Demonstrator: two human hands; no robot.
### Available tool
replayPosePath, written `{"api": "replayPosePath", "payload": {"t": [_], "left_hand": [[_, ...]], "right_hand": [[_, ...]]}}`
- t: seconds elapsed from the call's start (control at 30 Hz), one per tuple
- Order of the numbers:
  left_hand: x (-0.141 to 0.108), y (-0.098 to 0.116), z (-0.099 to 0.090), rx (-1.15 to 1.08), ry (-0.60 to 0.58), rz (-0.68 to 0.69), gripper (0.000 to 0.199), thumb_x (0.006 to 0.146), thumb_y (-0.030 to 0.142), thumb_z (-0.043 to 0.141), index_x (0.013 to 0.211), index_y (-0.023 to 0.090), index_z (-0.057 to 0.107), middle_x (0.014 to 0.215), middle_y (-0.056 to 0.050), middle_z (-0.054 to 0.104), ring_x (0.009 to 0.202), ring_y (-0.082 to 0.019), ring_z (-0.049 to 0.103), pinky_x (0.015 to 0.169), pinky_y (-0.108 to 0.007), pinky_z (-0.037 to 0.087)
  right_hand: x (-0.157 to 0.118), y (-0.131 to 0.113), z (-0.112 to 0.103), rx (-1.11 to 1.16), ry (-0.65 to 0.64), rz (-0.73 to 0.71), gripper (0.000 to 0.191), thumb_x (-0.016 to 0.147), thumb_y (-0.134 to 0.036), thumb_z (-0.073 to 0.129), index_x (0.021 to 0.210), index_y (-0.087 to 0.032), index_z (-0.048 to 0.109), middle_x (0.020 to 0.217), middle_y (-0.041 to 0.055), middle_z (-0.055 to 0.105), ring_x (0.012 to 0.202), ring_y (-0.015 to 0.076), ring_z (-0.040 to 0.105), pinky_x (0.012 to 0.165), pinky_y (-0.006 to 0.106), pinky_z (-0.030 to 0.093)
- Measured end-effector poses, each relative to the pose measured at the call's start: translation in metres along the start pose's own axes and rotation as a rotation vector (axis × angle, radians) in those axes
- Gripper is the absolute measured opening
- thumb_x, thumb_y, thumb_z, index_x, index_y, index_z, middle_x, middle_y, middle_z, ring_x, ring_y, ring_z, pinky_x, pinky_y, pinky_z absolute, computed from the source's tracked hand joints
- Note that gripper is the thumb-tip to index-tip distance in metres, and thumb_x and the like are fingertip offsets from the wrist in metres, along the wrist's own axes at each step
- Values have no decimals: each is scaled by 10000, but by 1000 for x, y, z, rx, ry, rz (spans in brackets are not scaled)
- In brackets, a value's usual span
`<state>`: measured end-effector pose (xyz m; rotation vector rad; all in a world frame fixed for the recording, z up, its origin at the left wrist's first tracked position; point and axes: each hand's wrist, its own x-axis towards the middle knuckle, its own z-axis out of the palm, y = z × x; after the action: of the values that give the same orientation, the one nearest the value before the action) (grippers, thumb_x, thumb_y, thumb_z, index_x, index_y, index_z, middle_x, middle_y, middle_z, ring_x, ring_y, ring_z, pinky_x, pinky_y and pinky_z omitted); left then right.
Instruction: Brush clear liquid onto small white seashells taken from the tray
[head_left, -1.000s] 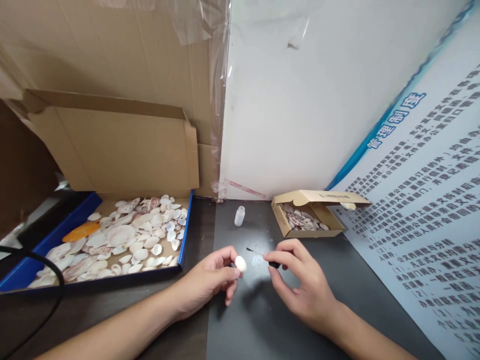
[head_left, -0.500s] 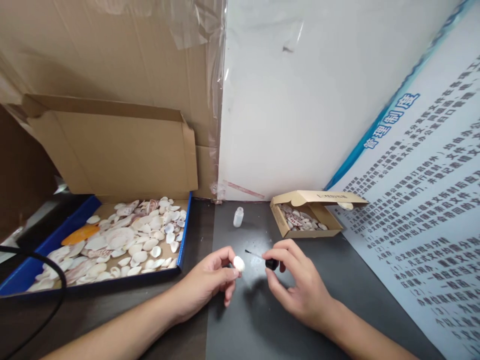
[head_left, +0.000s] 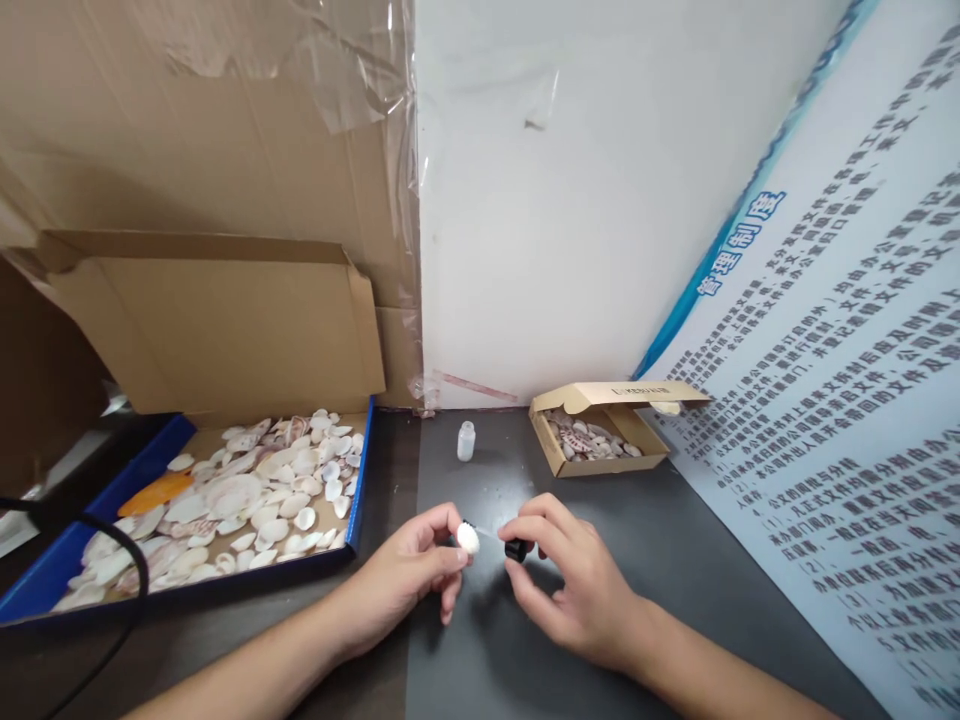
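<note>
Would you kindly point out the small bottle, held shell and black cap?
Small bottle (head_left: 466,445): head view, its body.
Held shell (head_left: 469,540): head view, its white middle.
Black cap (head_left: 515,550): head view, its visible side.

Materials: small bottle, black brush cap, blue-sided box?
Small bottle: glass or plastic, can't tell; translucent, whitish body. Black brush cap: likely hard plastic; smooth-looking, too small to be sure. Blue-sided box: likely cardboard; matte brown lid lining with fold creases, smooth blue sides.

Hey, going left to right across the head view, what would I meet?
Blue-sided box of shells, left hand, white shell, black cap, right hand, printed sheet.
</note>
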<state>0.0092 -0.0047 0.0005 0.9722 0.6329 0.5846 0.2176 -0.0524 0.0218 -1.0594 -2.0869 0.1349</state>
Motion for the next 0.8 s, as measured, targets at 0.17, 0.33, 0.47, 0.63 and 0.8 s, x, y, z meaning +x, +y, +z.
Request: {"api": "replayPosePath", "payload": {"t": [0.17,0.33,0.47,0.63,0.8], "left_hand": [[-1,1,3,-10,14,15,242,763,280,716,802,174,502,724,42,552,463,-62,513,459,-202,457],[0,3,1,-34,4,15,230,762,259,713,807,169,506,788,22,583,451,-60,524,437,-201,462],[0,3,1,-52,9,4,217,772,253,705,809,170,508,794,19,587,447,-59,527,436,-200,467],[-1,3,1,-66,4,5,226,775,253,710,817,178,501,780,20,583,452,-66,526,445,-205,468],[0,2,0,-72,5,5,200,785,237,698,817,173,511,801,11,588,457,-62,526,447,-202,467]], "right_hand": [[-2,-3,-1,41,48,-18,210,851,-124,532,1044,-192,582,869,52,597,694,164,607,585,262,516],[-1,-2,-4,48,50,-43,206,851,-116,523,1036,-190,577,855,52,597,683,165,604,598,276,521],[1,-2,-4,-2,47,3,174,847,-120,523,993,-193,584,836,46,591,660,163,602,576,270,512],[-1,-1,-3,1,46,-53,201,855,-119,521,1029,-195,587,858,49,602,670,158,608,589,264,524],[-2,-2,-4,-3,55,-15,206,855,-119,530,1037,-193,593,872,58,601,692,168,617,589,266,528]]}}
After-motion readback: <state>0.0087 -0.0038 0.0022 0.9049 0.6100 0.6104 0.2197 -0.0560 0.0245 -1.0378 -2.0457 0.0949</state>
